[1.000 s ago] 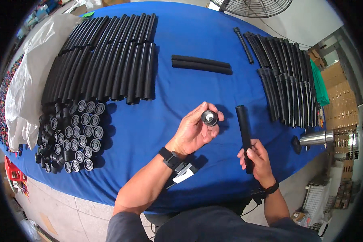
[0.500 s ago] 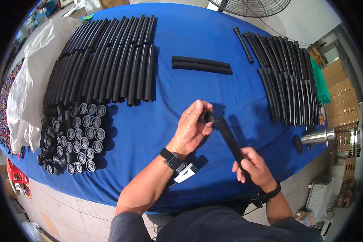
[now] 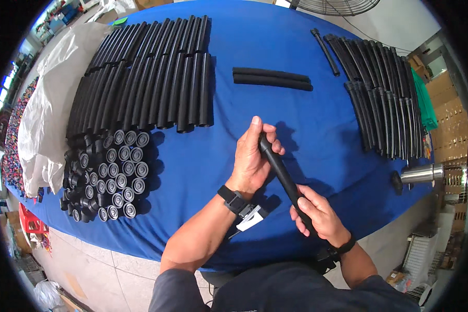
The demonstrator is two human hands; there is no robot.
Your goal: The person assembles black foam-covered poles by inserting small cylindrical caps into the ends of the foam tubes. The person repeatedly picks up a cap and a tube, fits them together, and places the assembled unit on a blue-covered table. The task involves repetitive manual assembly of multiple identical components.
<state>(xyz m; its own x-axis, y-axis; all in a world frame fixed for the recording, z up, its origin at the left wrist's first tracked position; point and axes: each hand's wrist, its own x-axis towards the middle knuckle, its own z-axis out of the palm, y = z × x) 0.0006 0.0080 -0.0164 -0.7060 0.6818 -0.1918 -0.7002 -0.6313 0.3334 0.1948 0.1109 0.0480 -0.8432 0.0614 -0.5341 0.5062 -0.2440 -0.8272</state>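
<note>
My left hand [image 3: 251, 158] is closed round a black cap [image 3: 264, 143], which sits against the upper end of a black tube [image 3: 282, 171]. Further down, the fingers of my right hand [image 3: 320, 214] wrap that same tube near its lower end. It slants from upper left to lower right above the blue cloth; how deep it goes into the cap is hidden. Two black foam-like sleeves [image 3: 272, 79] lie side by side beyond my hands. Loose round black caps [image 3: 120, 181] are gathered to the left, below rows of plain black tubes [image 3: 145, 96].
Rows of black tubes with wider ends [image 3: 382, 99] lie at the right, beside green material [image 3: 424, 100]. A shiny metal cylinder [image 3: 423, 174] stands out at the table's right edge. White plastic sheeting [image 3: 49, 119] covers the left edge. A fan [image 3: 338, 5] is beyond the far edge.
The tube in my right hand has moved up and left to meet the cap in my left hand; a gap showed between them before. The whole view has shifted slightly.
</note>
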